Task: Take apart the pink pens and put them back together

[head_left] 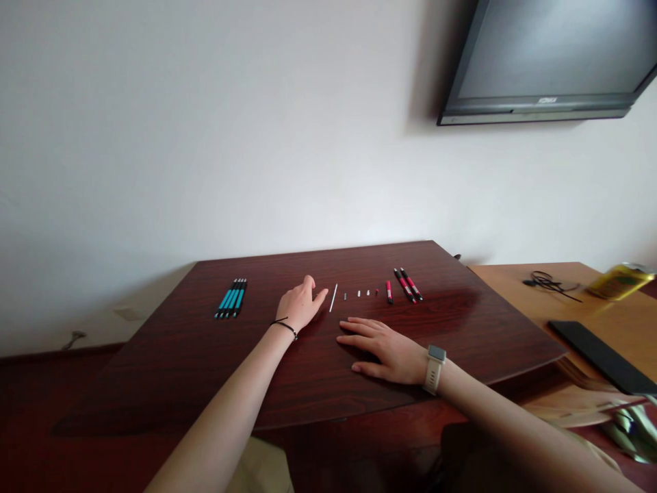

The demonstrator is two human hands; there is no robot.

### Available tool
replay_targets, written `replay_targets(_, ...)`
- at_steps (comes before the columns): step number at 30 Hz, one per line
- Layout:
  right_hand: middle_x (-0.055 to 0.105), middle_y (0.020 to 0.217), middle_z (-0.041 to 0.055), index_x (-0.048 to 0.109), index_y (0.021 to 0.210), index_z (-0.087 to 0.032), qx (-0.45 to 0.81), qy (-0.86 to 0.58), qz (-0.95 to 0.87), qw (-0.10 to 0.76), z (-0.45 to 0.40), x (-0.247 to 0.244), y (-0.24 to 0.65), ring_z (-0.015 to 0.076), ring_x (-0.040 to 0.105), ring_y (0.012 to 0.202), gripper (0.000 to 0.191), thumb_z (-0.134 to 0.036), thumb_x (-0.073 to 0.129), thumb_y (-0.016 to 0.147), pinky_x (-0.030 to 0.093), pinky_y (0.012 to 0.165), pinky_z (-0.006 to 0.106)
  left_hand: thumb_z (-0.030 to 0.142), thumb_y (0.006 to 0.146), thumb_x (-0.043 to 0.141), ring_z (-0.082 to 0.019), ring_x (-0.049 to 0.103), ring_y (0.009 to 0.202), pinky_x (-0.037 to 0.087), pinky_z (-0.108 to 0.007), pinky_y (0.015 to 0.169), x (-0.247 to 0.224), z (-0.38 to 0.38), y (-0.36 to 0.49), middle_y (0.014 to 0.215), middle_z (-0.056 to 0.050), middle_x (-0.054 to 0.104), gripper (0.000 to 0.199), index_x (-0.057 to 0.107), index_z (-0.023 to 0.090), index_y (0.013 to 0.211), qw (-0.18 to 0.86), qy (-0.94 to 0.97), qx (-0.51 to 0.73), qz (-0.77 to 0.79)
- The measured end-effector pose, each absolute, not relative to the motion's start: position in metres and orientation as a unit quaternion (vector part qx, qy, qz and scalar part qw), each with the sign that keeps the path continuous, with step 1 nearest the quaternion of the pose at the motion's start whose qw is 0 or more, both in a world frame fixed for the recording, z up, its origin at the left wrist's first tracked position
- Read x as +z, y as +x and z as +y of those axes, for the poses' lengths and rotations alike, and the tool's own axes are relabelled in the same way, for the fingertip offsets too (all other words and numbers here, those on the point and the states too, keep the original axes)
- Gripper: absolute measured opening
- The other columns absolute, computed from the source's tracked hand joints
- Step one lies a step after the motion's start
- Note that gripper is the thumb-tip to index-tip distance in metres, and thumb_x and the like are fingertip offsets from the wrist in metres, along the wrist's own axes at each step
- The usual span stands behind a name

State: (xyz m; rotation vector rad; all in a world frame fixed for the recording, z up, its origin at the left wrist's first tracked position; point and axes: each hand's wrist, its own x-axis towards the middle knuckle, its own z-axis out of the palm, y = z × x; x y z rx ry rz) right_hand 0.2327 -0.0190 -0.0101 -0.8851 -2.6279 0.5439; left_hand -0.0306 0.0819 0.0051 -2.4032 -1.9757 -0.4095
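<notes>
My left hand [300,305] rests on the dark table, its thumb stretched away from the bent index finger; the other fingers are mostly hidden. Just right of the thumb lies a thin white pen refill [333,298]. My right hand [387,350] lies palm down with fingers spread, holding nothing. Beyond it is a row of small parts: a tiny grey piece [345,296], a white piece [358,293], another white piece [368,292] and a tiny red piece [377,292]. A red pen barrel [389,292] follows, then two black-and-red pens [408,285].
Several teal-and-black pens [230,298] lie side by side at the left of the dark wooden table [169,370]. On a lighter table at right are a black cable [549,282], a yellow can [620,281] and a flat black object [600,356]. A television [549,61] hangs above.
</notes>
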Motion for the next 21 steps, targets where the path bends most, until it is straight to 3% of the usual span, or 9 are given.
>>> replay_targets(5,0.044,0.171,0.0123,0.052,0.161,-0.029,0.183,-0.311,-0.915,0.179,-0.02,-0.013,0.228,0.0336,0.037,0.161,0.062,-0.053,0.061,0.105,0.033,0.13,0.058,0.069,0.105,0.041,-0.036,0.078,0.096,0.053,-0.039,0.082,0.001,0.084,-0.029,0.101,-0.018,0.08,0.055,0.061,0.019,0.115,0.018,-0.76,-0.083,-0.645)
replay_targets(13,0.046,0.17,0.0117,0.053,0.16,-0.03,0.176,-0.318,-0.913,0.185,-0.019,-0.015,0.224,0.0347,0.039,0.159,0.06,-0.052,0.061,0.105,0.035,0.129,0.058,0.046,0.112,0.035,-0.029,0.078,0.097,0.051,-0.036,0.083,-0.002,0.087,-0.032,0.108,-0.013,0.081,0.041,0.069,0.024,0.107,0.016,-0.77,-0.07,-0.634)
replay_targets(16,0.048,0.169,0.011,0.055,0.158,-0.03,0.174,-0.321,-0.912,0.185,-0.019,-0.012,0.223,0.0348,0.04,0.159,0.058,-0.051,0.063,0.104,0.036,0.129,0.058,0.046,0.112,0.035,-0.028,0.077,0.093,0.049,-0.034,0.081,-0.001,0.081,-0.03,0.103,-0.012,0.081,0.043,0.072,0.024,0.103,0.008,-0.769,-0.081,-0.635)
replay_targets(21,0.065,0.151,0.0116,0.053,0.157,-0.029,0.222,-0.361,-0.866,0.266,-0.017,-0.01,0.218,0.0299,0.061,0.14,0.054,-0.037,0.063,0.104,0.05,0.12,0.052,0.056,0.113,0.03,-0.026,0.075,0.081,0.044,-0.033,0.073,0.005,0.061,-0.021,0.087,-0.01,0.079,0.059,0.072,0.024,0.086,-0.013,-0.796,-0.141,-0.589)
